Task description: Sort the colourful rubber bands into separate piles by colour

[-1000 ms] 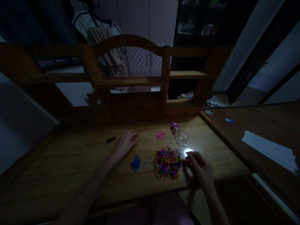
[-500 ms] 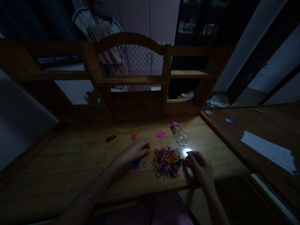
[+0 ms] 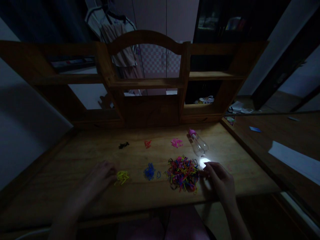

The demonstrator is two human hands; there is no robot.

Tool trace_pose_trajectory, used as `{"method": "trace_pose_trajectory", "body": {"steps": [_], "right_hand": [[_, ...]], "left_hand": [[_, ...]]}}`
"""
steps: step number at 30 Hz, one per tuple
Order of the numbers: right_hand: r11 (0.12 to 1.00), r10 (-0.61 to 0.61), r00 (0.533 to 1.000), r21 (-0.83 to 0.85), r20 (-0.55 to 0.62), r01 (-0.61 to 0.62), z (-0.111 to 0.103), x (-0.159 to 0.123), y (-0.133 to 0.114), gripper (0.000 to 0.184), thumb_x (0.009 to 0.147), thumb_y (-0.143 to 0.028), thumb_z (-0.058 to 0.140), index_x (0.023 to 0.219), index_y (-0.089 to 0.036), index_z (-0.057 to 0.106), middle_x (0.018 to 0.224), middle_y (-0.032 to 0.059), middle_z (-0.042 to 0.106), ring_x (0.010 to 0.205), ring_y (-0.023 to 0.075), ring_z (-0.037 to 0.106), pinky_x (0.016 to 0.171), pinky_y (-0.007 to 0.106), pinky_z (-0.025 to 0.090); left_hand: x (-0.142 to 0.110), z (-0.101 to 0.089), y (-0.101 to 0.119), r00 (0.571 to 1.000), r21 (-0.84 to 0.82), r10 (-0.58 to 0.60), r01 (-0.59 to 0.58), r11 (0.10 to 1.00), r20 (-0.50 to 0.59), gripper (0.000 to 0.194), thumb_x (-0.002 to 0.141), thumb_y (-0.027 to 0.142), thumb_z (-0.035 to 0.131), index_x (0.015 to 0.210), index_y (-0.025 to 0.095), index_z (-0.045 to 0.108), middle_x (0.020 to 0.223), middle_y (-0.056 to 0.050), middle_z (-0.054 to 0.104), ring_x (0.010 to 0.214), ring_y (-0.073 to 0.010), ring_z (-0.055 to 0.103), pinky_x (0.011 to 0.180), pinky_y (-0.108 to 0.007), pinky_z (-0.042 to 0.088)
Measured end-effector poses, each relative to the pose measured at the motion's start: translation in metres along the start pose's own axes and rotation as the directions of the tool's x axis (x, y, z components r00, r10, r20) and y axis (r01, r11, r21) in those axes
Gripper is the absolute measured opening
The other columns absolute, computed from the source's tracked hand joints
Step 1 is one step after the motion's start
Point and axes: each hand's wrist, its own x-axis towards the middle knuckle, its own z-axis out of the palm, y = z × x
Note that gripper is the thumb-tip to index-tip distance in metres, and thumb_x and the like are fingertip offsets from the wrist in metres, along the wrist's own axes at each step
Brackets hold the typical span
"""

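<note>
A heaped pile of small mixed-colour loops lies on the wooden desk. At its right edge is my right hand, thumb and fingertips pinched together; whatever they hold is too small and dark to name. My left hand, slightly blurred, is beside the small yellow loop pile, touching or just left of it. Its fingers are bent together and what is in them is hidden. Blue loops form a group between the yellow and mixed piles, with a single blue loop apart from them.
Farther back lie black loops, red loops and pink loops. A clear bottle with a pink cap rests on its side behind the mixed pile. The wooden shelf unit bounds the desk's far side.
My left hand has moved left from beside the mixed pile to the yellow loops, uncovering the blue ones. My right hand stays at the mixed pile. The view has shifted slightly.
</note>
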Motion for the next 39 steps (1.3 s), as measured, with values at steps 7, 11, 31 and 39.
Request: {"method": "trace_pose_trajectory", "body": {"steps": [7, 11, 31, 39], "right_hand": [[1.000, -0.007, 0.999, -0.016, -0.043, 0.006, 0.001, -0.001, -0.004, 0.030, 0.085, -0.047, 0.062, 0.092, -0.018, 0.067, 0.076, 0.0043, 0.067, 0.070, 0.0194, 0.063, 0.061, 0.025, 0.049], [1.000, -0.009, 0.999, -0.007, -0.042, 0.009, 0.000, -0.001, -0.003, 0.031, 0.086, -0.047, 0.062, 0.091, -0.017, 0.067, 0.077, 0.0049, 0.067, 0.072, 0.0205, 0.063, 0.062, 0.026, 0.049], [0.999, -0.011, 0.998, -0.036, -0.054, 0.009, 0.000, -0.001, -0.003, 0.030, 0.085, -0.046, 0.063, 0.091, -0.018, 0.069, 0.077, 0.0047, 0.068, 0.073, 0.0205, 0.064, 0.064, 0.026, 0.051], [0.998, -0.035, 0.998, -0.063, -0.060, 0.031, 0.000, -0.001, -0.004, 0.027, 0.086, -0.044, 0.062, 0.090, -0.019, 0.069, 0.076, 0.0041, 0.069, 0.072, 0.0199, 0.065, 0.063, 0.025, 0.050]], "left_hand": [[0.003, 0.037, 0.131, 0.955, -0.134, 0.292, -0.297, 0.945, -0.055, 0.020, 0.090, 0.025, 0.051, 0.106, 0.022, 0.062, 0.110, -0.007, 0.059, 0.106, -0.0236, 0.053, 0.095, -0.038, 0.043], [0.014, 0.079, 0.162, 0.924, -0.073, 0.383, -0.383, 0.921, -0.014, 0.014, 0.088, 0.020, 0.056, 0.102, 0.022, 0.060, 0.106, -0.006, 0.057, 0.104, -0.0240, 0.050, 0.092, -0.039, 0.042], [0.021, 0.079, 0.173, 0.917, -0.148, 0.389, -0.398, 0.905, -0.086, 0.008, 0.094, 0.020, 0.050, 0.098, 0.021, 0.057, 0.101, -0.004, 0.061, 0.097, -0.0220, 0.052, 0.089, -0.036, 0.040], [0.021, 0.079, 0.173, 0.923, -0.040, 0.386, -0.386, 0.922, -0.011, 0.007, 0.092, 0.022, 0.053, 0.092, 0.021, 0.059, 0.101, -0.006, 0.058, 0.099, -0.0233, 0.050, 0.088, -0.036, 0.041]]}}
